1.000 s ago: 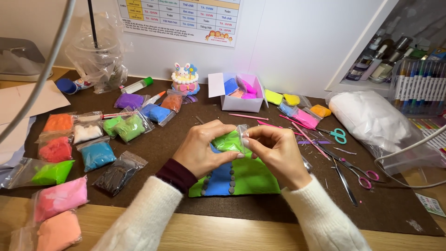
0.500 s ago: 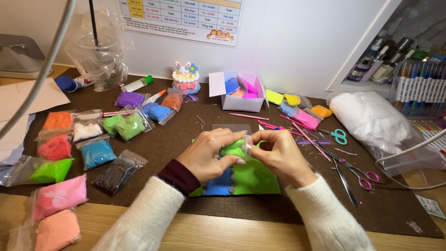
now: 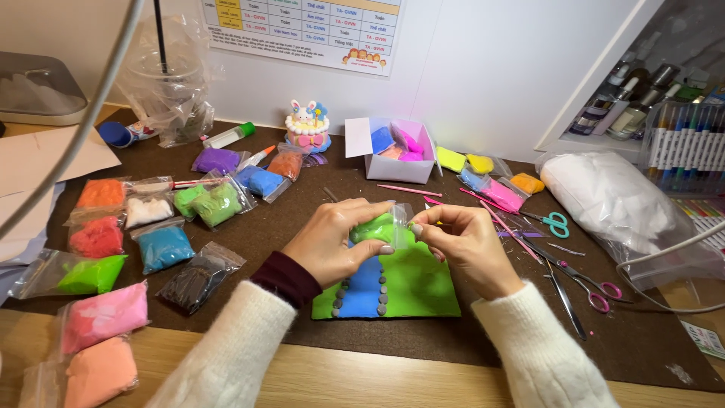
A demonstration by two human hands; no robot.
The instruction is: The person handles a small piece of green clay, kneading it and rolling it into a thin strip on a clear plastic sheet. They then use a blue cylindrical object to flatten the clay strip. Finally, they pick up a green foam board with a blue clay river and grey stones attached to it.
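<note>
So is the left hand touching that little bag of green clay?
Touching. The head view shows the left hand wrapped around the green clay bag, its thumb and fingertips pressed against the plastic, with no gap visible.

Both arms are covered by fuzzy, cream-white knitted sleeves. At the left wrist a dark maroon cuff is seen under the white sleeve. The left hand (image 3: 332, 243) and right hand (image 3: 470, 245) are bare, without rings or gloves. The fingernails are kept short, with a pale polish.
</note>
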